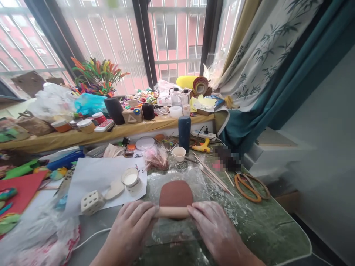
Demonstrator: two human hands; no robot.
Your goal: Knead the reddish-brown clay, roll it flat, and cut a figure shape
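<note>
A pale wooden rolling pin (174, 212) lies across the near part of a flattened reddish-brown clay slab (176, 193). My left hand (135, 223) grips the pin's left end, and my right hand (212, 225) has its fingers on the right end. Both hands look dusted with white. Beneath the slab is a clear plastic sheet (155, 184) on the green tabletop. Behind it sit a bag of brown material (155, 158) and a small white cup (179, 154). The pin covers part of the slab's near edge.
To the left, white paper (94, 168) carries a large die (92, 202), a heart-shaped piece (114, 190) and a cup of white stuff (130, 178). Wooden sticks (212, 171), orange-handled scissors (248, 188) and a yellow glue gun (202, 146) lie right. A blue bottle (184, 133) stands behind.
</note>
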